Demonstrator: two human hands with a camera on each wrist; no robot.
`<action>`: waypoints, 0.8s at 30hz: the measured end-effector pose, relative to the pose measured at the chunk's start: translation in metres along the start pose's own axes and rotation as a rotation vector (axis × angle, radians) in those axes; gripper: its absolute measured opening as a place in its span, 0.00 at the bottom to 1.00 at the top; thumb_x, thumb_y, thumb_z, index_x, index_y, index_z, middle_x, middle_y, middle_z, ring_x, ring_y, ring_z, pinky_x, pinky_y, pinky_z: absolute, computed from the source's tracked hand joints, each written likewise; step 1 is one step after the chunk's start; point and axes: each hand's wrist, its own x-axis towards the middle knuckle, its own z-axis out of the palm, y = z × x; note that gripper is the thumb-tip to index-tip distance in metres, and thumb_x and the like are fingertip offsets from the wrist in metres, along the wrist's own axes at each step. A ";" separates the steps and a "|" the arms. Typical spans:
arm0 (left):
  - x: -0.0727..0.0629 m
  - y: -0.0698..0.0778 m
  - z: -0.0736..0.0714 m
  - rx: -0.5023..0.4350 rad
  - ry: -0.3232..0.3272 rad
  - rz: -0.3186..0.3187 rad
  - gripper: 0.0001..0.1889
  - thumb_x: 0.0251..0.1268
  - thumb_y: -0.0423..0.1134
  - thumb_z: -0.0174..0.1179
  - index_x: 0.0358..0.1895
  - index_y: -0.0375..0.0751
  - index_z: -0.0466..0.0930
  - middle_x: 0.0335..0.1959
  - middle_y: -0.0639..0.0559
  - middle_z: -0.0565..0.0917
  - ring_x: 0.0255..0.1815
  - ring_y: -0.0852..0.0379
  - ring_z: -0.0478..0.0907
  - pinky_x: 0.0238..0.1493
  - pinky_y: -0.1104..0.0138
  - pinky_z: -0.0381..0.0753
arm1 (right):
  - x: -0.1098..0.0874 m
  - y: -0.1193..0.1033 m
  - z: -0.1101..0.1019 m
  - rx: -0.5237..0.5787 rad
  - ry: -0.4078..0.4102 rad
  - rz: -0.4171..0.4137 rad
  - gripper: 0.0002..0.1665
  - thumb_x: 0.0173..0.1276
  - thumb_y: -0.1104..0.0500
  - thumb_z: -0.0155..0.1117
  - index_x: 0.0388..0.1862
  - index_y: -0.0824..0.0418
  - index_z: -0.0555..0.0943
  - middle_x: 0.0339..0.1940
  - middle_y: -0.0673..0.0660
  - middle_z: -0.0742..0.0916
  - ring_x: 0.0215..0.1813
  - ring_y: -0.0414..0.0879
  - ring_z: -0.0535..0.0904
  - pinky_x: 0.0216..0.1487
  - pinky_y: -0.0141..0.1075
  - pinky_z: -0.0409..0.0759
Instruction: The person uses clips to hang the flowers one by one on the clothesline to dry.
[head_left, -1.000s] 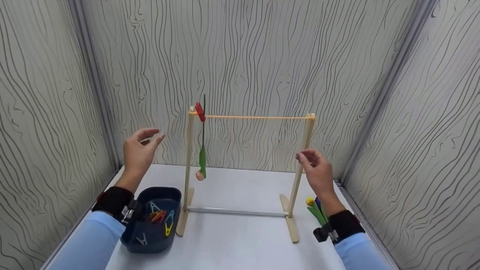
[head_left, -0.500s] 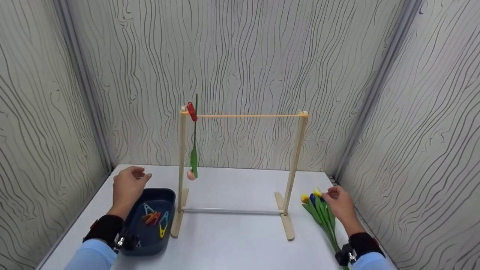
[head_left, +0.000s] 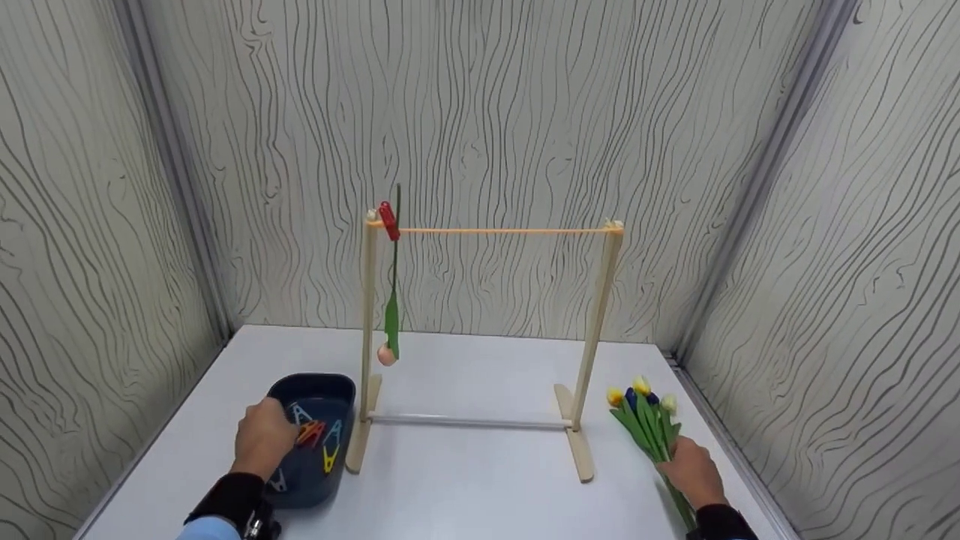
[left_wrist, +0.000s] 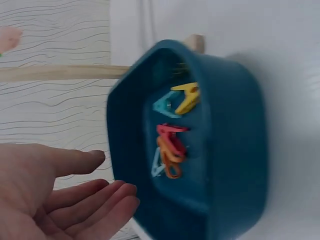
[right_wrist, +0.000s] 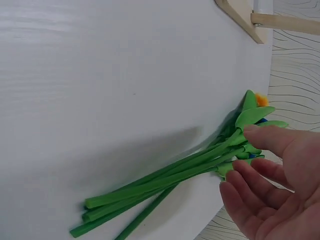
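My left hand (head_left: 262, 439) is over the left side of a dark blue plastic tub (left_wrist: 237, 140), thumb and fingers apart with nothing between them. Inside the tub lie several clothespins, among them a yellow clothespin (left_wrist: 189, 97), a red clothespin (left_wrist: 171, 140) and an orange clothespin (left_wrist: 170, 159). On the right, my right hand (head_left: 694, 471) is at a bunch of artificial tulips (head_left: 646, 427) lying on the table. Its thumb tip overlaps a leaf in the right wrist view, and the loosely bent fingers are on the other side of the bunch.
A wooden rack (head_left: 598, 322) with an orange cord (head_left: 499, 231) stands mid-table. At the cord's left end a red clothespin (head_left: 388, 220) holds a pink tulip (head_left: 387, 354) upside down. Wood-patterned panels (head_left: 487, 112) enclose the white table (head_left: 465, 495).
Both hands have come down from beside the rack. The left has moved to the tub; the right has moved to the tulip bunch and down toward its stems.
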 end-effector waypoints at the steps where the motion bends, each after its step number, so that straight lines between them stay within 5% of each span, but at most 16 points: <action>1: -0.002 -0.001 0.005 0.009 -0.004 0.001 0.09 0.63 0.28 0.67 0.40 0.21 0.85 0.34 0.31 0.90 0.31 0.45 0.88 0.30 0.52 0.85 | -0.001 0.001 0.002 -0.008 0.001 0.001 0.16 0.64 0.64 0.77 0.39 0.74 0.79 0.36 0.68 0.90 0.43 0.62 0.90 0.43 0.54 0.88; 14: -0.018 -0.014 0.048 0.257 -0.058 -0.034 0.08 0.70 0.26 0.64 0.44 0.19 0.82 0.37 0.27 0.88 0.36 0.38 0.90 0.37 0.47 0.90 | -0.008 0.012 0.012 -0.028 -0.038 0.007 0.10 0.66 0.68 0.72 0.38 0.74 0.80 0.34 0.66 0.89 0.39 0.56 0.88 0.40 0.50 0.87; 24: -0.015 -0.022 0.059 0.237 -0.074 -0.059 0.10 0.70 0.26 0.63 0.48 0.19 0.82 0.44 0.22 0.87 0.43 0.29 0.90 0.42 0.43 0.91 | -0.010 0.015 0.016 0.005 -0.036 0.051 0.09 0.70 0.66 0.70 0.32 0.71 0.81 0.29 0.62 0.89 0.33 0.51 0.86 0.33 0.41 0.82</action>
